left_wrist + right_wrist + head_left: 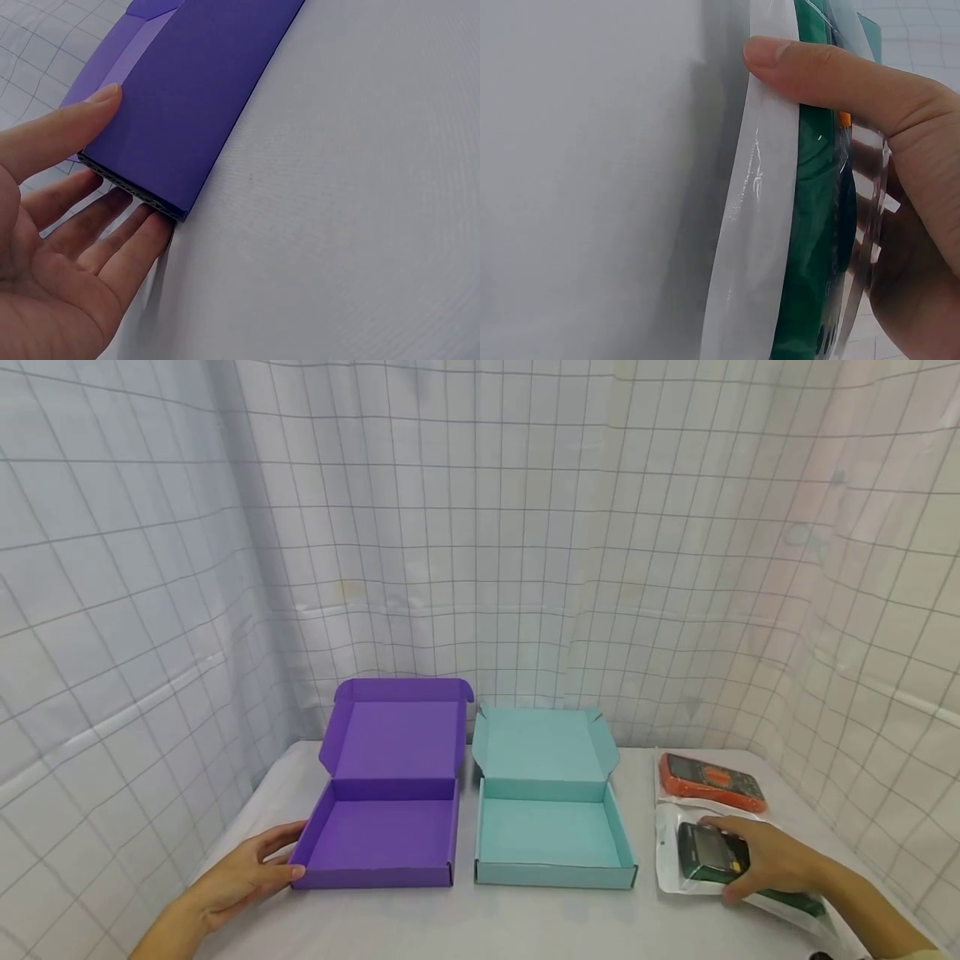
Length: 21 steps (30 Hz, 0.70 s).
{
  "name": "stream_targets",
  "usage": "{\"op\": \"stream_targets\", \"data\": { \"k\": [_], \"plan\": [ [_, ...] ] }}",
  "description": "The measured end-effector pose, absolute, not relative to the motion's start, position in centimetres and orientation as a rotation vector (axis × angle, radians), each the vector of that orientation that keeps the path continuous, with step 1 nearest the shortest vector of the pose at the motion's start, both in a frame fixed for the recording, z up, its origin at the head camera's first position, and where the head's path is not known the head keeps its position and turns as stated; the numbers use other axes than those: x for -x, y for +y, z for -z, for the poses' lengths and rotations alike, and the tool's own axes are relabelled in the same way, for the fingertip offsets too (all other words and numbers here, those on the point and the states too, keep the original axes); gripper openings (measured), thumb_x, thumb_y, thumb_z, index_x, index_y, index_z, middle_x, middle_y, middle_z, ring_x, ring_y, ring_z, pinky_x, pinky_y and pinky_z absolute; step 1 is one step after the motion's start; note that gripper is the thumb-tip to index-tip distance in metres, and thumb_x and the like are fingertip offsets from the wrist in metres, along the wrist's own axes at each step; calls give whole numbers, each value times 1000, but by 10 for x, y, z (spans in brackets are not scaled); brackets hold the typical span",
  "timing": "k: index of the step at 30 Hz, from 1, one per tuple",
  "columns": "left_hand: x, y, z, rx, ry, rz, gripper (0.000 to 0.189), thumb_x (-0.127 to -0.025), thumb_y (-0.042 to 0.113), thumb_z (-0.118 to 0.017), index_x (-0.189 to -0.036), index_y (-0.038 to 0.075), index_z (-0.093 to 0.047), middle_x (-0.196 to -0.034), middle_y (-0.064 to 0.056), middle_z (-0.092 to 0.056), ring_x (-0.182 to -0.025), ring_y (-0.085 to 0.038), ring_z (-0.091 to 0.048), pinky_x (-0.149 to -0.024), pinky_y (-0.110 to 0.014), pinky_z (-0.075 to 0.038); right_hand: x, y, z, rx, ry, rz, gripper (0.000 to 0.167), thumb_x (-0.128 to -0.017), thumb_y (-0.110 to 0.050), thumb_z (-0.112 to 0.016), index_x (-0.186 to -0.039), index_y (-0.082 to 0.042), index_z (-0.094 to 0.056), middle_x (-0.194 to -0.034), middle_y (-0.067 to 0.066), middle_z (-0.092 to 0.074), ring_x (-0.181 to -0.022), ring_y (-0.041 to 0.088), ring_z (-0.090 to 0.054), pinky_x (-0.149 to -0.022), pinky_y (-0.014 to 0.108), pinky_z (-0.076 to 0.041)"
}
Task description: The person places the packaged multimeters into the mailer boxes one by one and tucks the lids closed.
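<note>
My left hand is at the near left corner of an open purple cardboard box. In the left wrist view, its thumb touches the front wall and its nearly straight fingers lie beside the side wall. On the right, my right hand grips a green multimeter in a clear-and-white plastic bag. The right wrist view has the thumb pressing the bag's edge along the green casing. The other fingers reach over the far side, partly hidden by the bag.
A light teal box stands with its lid raised, right of the purple one. Behind the green multimeter lies a red-orange multimeter in its own bag. White gridded curtains enclose the white-covered table.
</note>
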<state>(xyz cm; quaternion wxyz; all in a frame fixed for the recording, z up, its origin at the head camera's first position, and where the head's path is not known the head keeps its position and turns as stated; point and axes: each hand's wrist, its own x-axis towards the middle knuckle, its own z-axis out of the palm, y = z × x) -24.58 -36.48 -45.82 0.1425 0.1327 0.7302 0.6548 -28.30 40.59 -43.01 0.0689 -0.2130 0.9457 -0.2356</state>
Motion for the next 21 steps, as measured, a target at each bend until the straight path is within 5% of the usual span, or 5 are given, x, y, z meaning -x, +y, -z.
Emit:
{"op": "stream_targets", "data": {
  "k": [13, 21],
  "plan": [
    [246, -364, 456, -356, 2113, -1889, 82, -99, 1, -66, -157, -15, -10, -163, -36, -6, -135, -22, -44, -102, -33, -50, 300, 398, 393, 639, 2920, 662, 106, -68, -37, -97, -153, 1, -45, -142, 30, -50, -106, 32, -52, -81, 45, -49],
    [245, -363, 458, -345, 2126, -1888, 82, -99, 1, -67, -157, -15, -11, -163, -36, -8, -134, -22, -45, -102, -33, -50, 311, 382, 379, 691, 2933, 607, 101, -67, -38, -96, -149, -1, -49, -143, 28, -51, -109, 32, -53, -83, 47, -49]
  ]
}}
